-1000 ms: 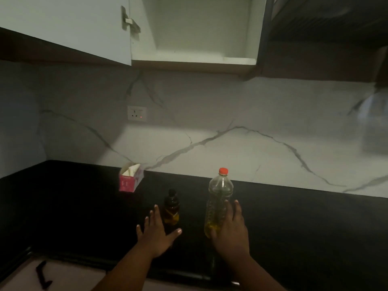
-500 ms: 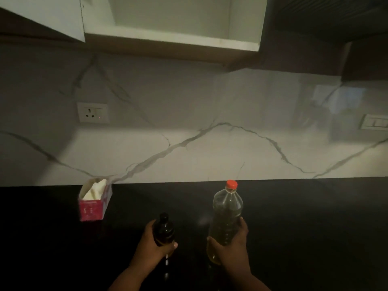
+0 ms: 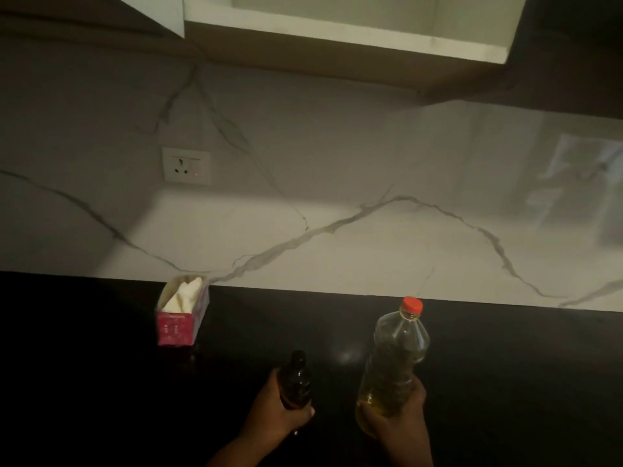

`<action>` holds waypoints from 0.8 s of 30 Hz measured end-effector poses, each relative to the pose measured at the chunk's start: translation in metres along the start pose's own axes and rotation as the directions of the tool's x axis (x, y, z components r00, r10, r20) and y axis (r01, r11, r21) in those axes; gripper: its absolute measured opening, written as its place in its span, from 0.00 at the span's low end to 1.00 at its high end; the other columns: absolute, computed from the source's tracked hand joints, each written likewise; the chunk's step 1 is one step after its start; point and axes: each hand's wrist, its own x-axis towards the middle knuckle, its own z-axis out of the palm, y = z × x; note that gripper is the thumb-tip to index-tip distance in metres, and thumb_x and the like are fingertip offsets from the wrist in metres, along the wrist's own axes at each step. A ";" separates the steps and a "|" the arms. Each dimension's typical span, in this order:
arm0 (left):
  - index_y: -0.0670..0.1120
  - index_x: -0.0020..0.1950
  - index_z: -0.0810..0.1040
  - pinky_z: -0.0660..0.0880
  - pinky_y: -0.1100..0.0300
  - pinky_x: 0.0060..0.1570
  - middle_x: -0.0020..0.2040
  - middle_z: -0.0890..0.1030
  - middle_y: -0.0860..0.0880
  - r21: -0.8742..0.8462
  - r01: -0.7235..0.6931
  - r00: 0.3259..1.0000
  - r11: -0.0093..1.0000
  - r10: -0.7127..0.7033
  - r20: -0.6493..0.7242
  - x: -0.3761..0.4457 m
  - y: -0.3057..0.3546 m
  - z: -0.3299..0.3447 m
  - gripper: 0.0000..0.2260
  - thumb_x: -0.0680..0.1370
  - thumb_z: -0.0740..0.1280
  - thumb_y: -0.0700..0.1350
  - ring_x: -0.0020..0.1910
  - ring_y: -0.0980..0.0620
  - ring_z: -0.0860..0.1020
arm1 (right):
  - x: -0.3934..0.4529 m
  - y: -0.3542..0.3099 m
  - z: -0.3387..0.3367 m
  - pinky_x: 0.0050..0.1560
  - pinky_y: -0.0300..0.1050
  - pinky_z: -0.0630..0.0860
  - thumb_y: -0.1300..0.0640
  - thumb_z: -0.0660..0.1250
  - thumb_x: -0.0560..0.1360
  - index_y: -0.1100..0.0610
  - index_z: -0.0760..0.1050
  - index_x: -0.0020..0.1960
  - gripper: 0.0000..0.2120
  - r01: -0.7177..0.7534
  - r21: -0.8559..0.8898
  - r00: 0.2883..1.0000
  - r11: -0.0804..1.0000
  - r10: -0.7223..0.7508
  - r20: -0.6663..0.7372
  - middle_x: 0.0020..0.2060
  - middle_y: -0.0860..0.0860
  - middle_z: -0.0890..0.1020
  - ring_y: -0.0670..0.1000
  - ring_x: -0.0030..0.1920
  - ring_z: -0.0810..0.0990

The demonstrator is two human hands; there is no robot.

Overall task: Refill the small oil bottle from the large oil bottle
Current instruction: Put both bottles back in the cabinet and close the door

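Note:
The small oil bottle [image 3: 296, 379] is dark glass with a dark cap, and my left hand [image 3: 276, 416] grips its lower body. To its right, the large oil bottle [image 3: 394, 355] is clear plastic with a red cap [image 3: 412, 305] and yellow oil low inside. My right hand [image 3: 394, 416] wraps around its base. Both bottles are upright and capped over the black counter [image 3: 505, 365]. I cannot tell whether their bases touch the counter.
A pink tissue box [image 3: 182, 313] stands at the back left of the counter by the marble wall. A wall socket [image 3: 186, 165] is above it. An open white cabinet [image 3: 347, 25] hangs overhead.
One second ago both hands were open, reaching toward the standing bottles. They have since closed around them. The view has shifted, so the tissue box and socket now sit further right in frame.

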 end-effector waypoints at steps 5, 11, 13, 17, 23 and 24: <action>0.55 0.65 0.72 0.74 0.49 0.65 0.57 0.82 0.51 0.002 0.037 0.999 0.999 -0.037 0.012 0.006 0.006 -0.006 0.33 0.64 0.82 0.41 0.59 0.53 0.79 | 0.016 -0.011 0.015 0.56 0.46 0.69 0.55 0.82 0.58 0.44 0.51 0.72 0.54 0.048 0.000 0.994 0.999 -0.048 0.100 0.52 0.39 0.70 0.41 0.48 0.73; 0.54 0.65 0.73 0.75 0.47 0.63 0.56 0.82 0.50 -0.066 -0.029 0.997 0.997 0.024 -0.075 0.031 0.053 -0.017 0.31 0.66 0.81 0.43 0.57 0.50 0.80 | 0.044 -0.067 0.025 0.50 0.38 0.73 0.47 0.81 0.57 0.25 0.58 0.57 0.42 0.229 0.072 0.959 0.971 -0.238 0.152 0.54 0.39 0.76 0.39 0.50 0.78; 0.56 0.62 0.74 0.77 0.50 0.57 0.55 0.82 0.51 -0.095 -0.104 0.989 0.990 0.093 -0.118 0.044 0.091 -0.026 0.26 0.68 0.80 0.45 0.56 0.51 0.80 | 0.057 -0.100 0.026 0.45 0.32 0.71 0.47 0.81 0.58 0.24 0.59 0.56 0.40 0.306 0.124 0.933 0.944 -0.323 0.157 0.54 0.38 0.77 0.37 0.50 0.78; 0.51 0.59 0.75 0.79 0.51 0.51 0.53 0.82 0.49 -0.146 -0.342 0.924 0.928 0.303 -0.234 0.051 0.193 -0.043 0.22 0.69 0.79 0.42 0.52 0.49 0.81 | 0.069 -0.184 0.015 0.39 0.29 0.75 0.41 0.79 0.58 0.18 0.57 0.55 0.39 0.481 0.242 0.852 0.843 -0.514 0.098 0.50 0.32 0.78 0.31 0.51 0.77; 0.48 0.56 0.78 0.79 0.64 0.36 0.45 0.86 0.48 -0.138 -0.661 0.748 0.738 0.630 -0.211 0.012 0.348 -0.074 0.27 0.59 0.78 0.50 0.43 0.52 0.85 | 0.069 -0.321 -0.037 0.49 0.43 0.79 0.35 0.77 0.57 0.22 0.60 0.60 0.38 0.695 0.369 0.669 0.617 -0.743 -0.018 0.51 0.29 0.79 0.36 0.50 0.81; 0.48 0.56 0.78 0.79 0.64 0.34 0.45 0.86 0.50 -0.139 -0.691 0.722 0.709 0.667 -0.184 0.004 0.368 -0.077 0.27 0.60 0.77 0.51 0.42 0.53 0.85 | 0.068 -0.341 -0.047 0.49 0.42 0.79 0.36 0.77 0.58 0.22 0.60 0.60 0.38 0.726 0.370 0.632 0.579 -0.774 -0.030 0.52 0.30 0.79 0.36 0.50 0.81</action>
